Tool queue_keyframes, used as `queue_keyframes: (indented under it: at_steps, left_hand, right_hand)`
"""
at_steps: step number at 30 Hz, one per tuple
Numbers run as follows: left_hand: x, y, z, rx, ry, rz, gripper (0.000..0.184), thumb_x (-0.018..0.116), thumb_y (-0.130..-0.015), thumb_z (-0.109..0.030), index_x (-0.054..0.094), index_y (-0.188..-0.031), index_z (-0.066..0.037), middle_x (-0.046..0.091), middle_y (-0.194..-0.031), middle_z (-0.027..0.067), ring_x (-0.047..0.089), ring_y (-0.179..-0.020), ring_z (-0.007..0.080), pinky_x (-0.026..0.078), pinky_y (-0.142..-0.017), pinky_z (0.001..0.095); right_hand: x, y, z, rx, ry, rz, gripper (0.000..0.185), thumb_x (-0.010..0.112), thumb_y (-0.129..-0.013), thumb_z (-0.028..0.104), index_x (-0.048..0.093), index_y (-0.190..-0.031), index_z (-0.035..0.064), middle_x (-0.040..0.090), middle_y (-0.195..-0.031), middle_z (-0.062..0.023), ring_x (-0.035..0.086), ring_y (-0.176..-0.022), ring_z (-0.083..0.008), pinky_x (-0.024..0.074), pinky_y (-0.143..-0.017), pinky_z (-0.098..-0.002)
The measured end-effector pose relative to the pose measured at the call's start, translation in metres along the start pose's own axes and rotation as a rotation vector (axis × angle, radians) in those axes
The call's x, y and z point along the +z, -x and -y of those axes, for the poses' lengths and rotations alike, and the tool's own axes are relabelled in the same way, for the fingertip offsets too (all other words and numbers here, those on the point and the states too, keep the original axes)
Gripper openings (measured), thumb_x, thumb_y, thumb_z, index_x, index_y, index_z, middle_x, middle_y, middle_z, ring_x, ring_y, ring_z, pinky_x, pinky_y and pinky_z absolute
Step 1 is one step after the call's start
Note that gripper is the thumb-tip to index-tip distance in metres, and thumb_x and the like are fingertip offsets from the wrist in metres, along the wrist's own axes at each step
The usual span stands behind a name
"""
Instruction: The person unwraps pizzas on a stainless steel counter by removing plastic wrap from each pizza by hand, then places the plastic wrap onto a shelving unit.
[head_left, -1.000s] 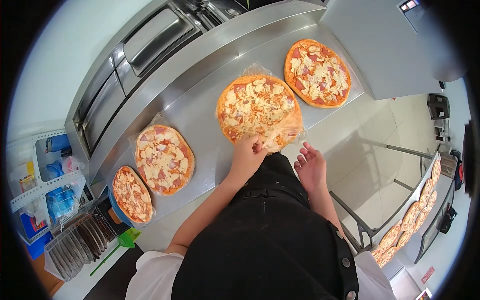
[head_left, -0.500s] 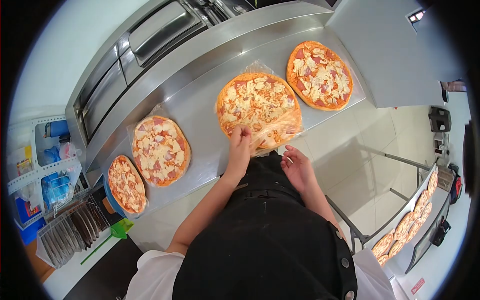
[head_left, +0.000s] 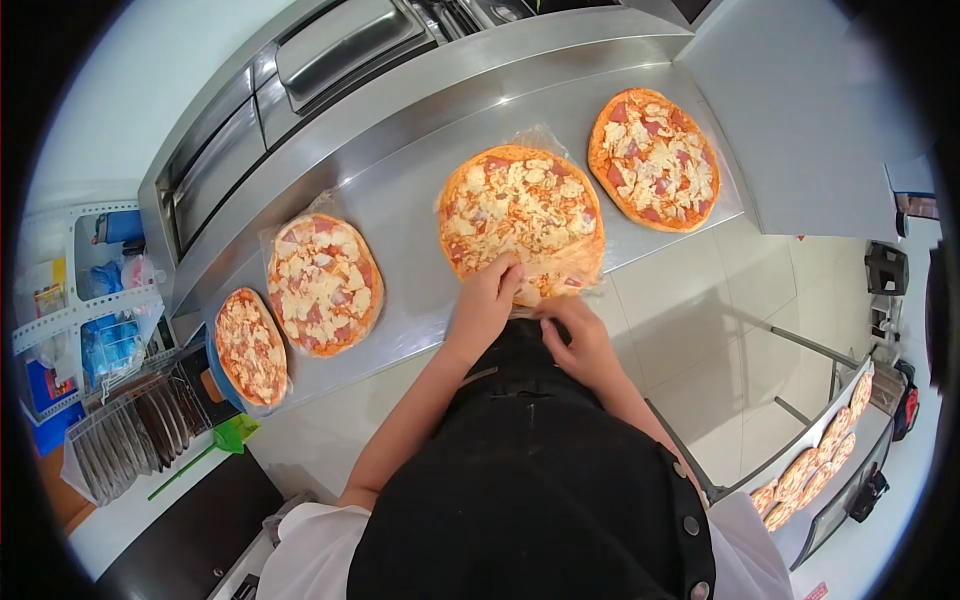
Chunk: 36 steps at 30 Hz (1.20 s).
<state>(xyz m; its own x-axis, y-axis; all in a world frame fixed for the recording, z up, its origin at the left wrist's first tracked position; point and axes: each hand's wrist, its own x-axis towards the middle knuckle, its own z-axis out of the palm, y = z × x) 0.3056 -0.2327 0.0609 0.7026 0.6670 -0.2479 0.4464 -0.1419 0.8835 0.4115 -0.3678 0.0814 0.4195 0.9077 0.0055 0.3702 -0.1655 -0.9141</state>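
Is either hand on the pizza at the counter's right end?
No: the left hand and right hand are both at the near edge of the neighbouring pizza, clear of the right-end pizza.

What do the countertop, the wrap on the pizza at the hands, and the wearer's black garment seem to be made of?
Countertop: metal, probably stainless steel, satin finish; it is grey with soft, blurred highlights.
Wrap: thin, clear, glossy film, likely plastic; it wrinkles, and the pizza shows through.
Black garment: matte cloth; it looks dull, but the fibre cannot be told.
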Motion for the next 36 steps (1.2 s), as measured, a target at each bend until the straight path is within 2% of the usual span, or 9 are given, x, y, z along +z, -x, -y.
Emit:
queue_keyframes:
  at_steps: [2, 7, 11, 12, 16, 22, 27, 32, 36]
  left_hand:
    - [0.0, -0.003, -0.003, -0.008, 0.048, -0.036, 0.016, 0.048, -0.09, -0.017, 0.051, -0.091, -0.001, 0.056, -0.069, 0.0087, 0.049, -0.058, 0.0187, 0.04, -0.057, 0.0292]
    - [0.003, -0.007, -0.019, 0.024, 0.139, -0.071, 0.013, 0.044, -0.092, -0.013, 0.051, -0.091, -0.002, 0.053, -0.075, 0.0041, 0.043, -0.064, 0.0118, 0.036, -0.059, 0.0235]
    - [0.006, -0.006, -0.027, 0.035, 0.18, -0.028, 0.014, 0.042, -0.094, -0.015, 0.049, -0.091, -0.003, 0.049, -0.075, 0.0028, 0.04, -0.065, 0.0107, 0.035, -0.061, 0.0224]
    - [0.007, -0.005, -0.027, 0.035, 0.177, -0.023, 0.014, 0.042, -0.094, -0.015, 0.049, -0.091, -0.003, 0.049, -0.075, 0.0028, 0.04, -0.065, 0.0107, 0.035, -0.061, 0.0224]
    - [0.011, -0.004, -0.026, 0.098, 0.201, -0.087, 0.015, 0.042, -0.095, -0.016, 0.048, -0.091, -0.003, 0.049, -0.069, 0.0037, 0.041, -0.059, 0.0127, 0.036, -0.056, 0.0259]
    - [0.008, -0.008, -0.031, 0.124, 0.206, -0.077, 0.014, 0.042, -0.095, -0.015, 0.048, -0.091, -0.003, 0.047, -0.067, 0.0027, 0.04, -0.059, 0.0113, 0.035, -0.056, 0.0241]
    - [0.004, -0.009, -0.036, 0.141, 0.199, -0.064, 0.013, 0.042, -0.095, -0.014, 0.048, -0.091, -0.003, 0.045, -0.065, 0.0024, 0.039, -0.057, 0.0104, 0.036, -0.053, 0.0241]
    - [-0.002, -0.009, -0.052, 0.152, 0.113, -0.079, 0.01, 0.045, -0.093, -0.012, 0.05, -0.091, -0.004, 0.051, -0.066, 0.0043, 0.044, -0.052, 0.012, 0.039, -0.049, 0.0267]
    - [-0.001, -0.003, -0.064, 0.261, -0.253, -0.18, 0.007, 0.049, -0.09, -0.011, 0.052, -0.092, -0.004, 0.058, -0.069, 0.0067, 0.052, -0.051, 0.0152, 0.042, -0.048, 0.0299]
  right_hand:
    - [0.003, 0.0, -0.001, -0.065, 0.046, 0.097, 0.02, 0.05, -0.077, -0.001, 0.058, -0.095, 0.0017, 0.06, -0.087, -0.009, 0.057, -0.074, -0.0227, 0.0445, -0.067, -0.028]
    - [0.001, 0.006, -0.013, 0.039, -0.075, 0.225, 0.022, 0.05, -0.079, 0.0, 0.056, -0.1, 0.0005, 0.061, -0.089, -0.0099, 0.059, -0.078, -0.0218, 0.0459, -0.072, -0.027]
    - [0.011, 0.015, -0.038, 0.658, -0.905, -0.002, 0.023, 0.048, -0.083, 0.001, 0.053, -0.106, -0.0026, 0.06, -0.094, -0.0135, 0.058, -0.086, -0.0202, 0.046, -0.081, -0.0269]
    - [0.01, 0.015, -0.036, 0.659, -0.909, -0.006, 0.023, 0.048, -0.083, 0.001, 0.053, -0.106, -0.0026, 0.06, -0.094, -0.0135, 0.058, -0.086, -0.0202, 0.046, -0.081, -0.0269]
    - [0.008, 0.007, -0.029, 0.736, -1.35, -0.207, 0.023, 0.049, -0.088, 0.006, 0.05, -0.108, -0.004, 0.059, -0.098, -0.0151, 0.058, -0.089, -0.0199, 0.0466, -0.085, -0.0296]
    - [0.014, 0.003, -0.035, 0.703, -1.408, -0.283, 0.019, 0.05, -0.089, 0.009, 0.051, -0.104, -0.0037, 0.059, -0.099, -0.0142, 0.058, -0.09, -0.0187, 0.047, -0.084, -0.0293]
    - [0.018, 0.003, -0.041, 0.672, -1.285, -0.288, 0.018, 0.05, -0.09, 0.009, 0.051, -0.103, -0.0034, 0.059, -0.097, -0.0143, 0.059, -0.087, -0.0187, 0.048, -0.082, -0.0289]
    - [0.017, 0.004, -0.041, 0.751, -1.21, -0.241, 0.018, 0.049, -0.09, 0.008, 0.051, -0.103, -0.0035, 0.059, -0.092, -0.0139, 0.059, -0.081, -0.0177, 0.0492, -0.078, -0.0282]
    - [0.016, 0.006, -0.05, 0.784, -1.284, -0.217, 0.018, 0.05, -0.089, 0.008, 0.051, -0.103, -0.0035, 0.06, -0.088, -0.0129, 0.059, -0.077, -0.0166, 0.0496, -0.074, -0.0279]
